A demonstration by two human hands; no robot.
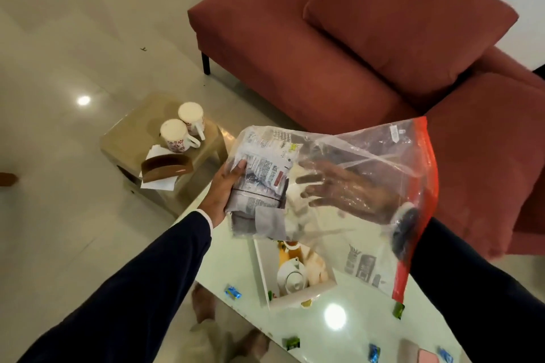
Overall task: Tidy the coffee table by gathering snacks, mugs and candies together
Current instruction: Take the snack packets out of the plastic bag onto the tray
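Observation:
A clear zip bag (368, 156) with a red seal strip hangs in the air above the white coffee table (339, 333). Several snack packets (262, 183) lie at its closed end. My left hand (224, 188) grips that end from outside, around the packets. My right hand (348, 188) is inside the bag, its fingers spread and straight toward the packets. Wrapped candies lie loose on the table: blue candy (233, 292), green candy (398, 310), and others near the front edge. Two floral mugs (181, 130) stand on a small side table (138, 132).
A red sofa (295, 62) with a cushion stands behind the coffee table. A white box (262, 271) with a teapot picture lies on the table under the bag. A brown napkin holder (166, 169) and papers sit on the side table. Glossy tiled floor lies to the left.

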